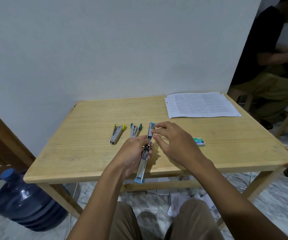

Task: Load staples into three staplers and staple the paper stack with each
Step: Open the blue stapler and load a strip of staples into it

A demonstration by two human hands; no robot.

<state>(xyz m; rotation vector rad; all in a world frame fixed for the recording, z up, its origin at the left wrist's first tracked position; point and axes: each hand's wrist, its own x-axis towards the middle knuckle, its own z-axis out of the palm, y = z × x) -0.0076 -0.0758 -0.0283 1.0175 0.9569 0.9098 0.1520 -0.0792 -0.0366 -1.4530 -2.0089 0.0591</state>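
Note:
A blue-tipped stapler (144,159) is unfolded flat, held above the wooden table (87,135) near its front edge. My left hand (133,153) grips it at the hinge. My right hand (172,144) pinches at the far half of the stapler with thumb and forefinger; whether staples are between the fingers I cannot tell. A yellow-tipped stapler (117,133) and a green-tipped stapler (135,130) lie side by side to the left, both partly open. A green staple box (199,142) lies just right of my right hand. The paper stack (202,104) lies at the far right corner.
A large blue water bottle (27,200) stands on the floor at the table's front left. Scattered paper scraps (176,201) lie under the table. Another person (269,66) sits beyond the table's right rear corner. A wall runs behind the table.

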